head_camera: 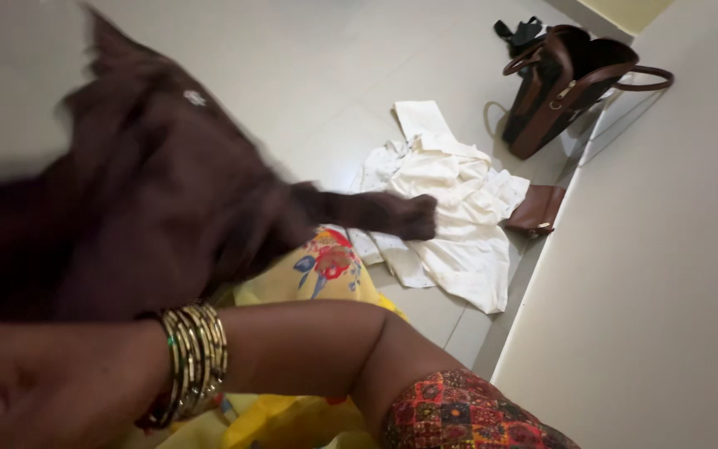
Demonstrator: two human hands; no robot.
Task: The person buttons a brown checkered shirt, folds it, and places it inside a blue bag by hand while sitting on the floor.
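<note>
A: Nearest items, counted?

B: I log one hand (35, 391), blurred, at the lower left edge; I take it for the right hand, since its forearm runs to a patterned sleeve (467, 416) at the lower right. One stack of thin metal bangles (197, 362) on that wrist; the count of bangles is too blurred to give. The fingers: I cannot tell how far they are closed or what they grip. No second hand in view.

A: The item being handled?

B: One dark brown garment (151, 208), lifted in the air just above the hand and motion-blurred. Its long axis runs left to right, with one sleeve end (413, 214) pointing right, over the floor. Beneath it, one yellow floral cloth (326, 274).

A: Farther out?

B: One crumpled white garment (450, 220) on the tiled floor (309, 75), beside the wall. One small brown pouch (535, 209) touching its right edge. Farthest, one large brown handbag (567, 83), upright and open at the top; its contents are not visible. One black item (521, 33) behind it, unidentifiable.
</note>
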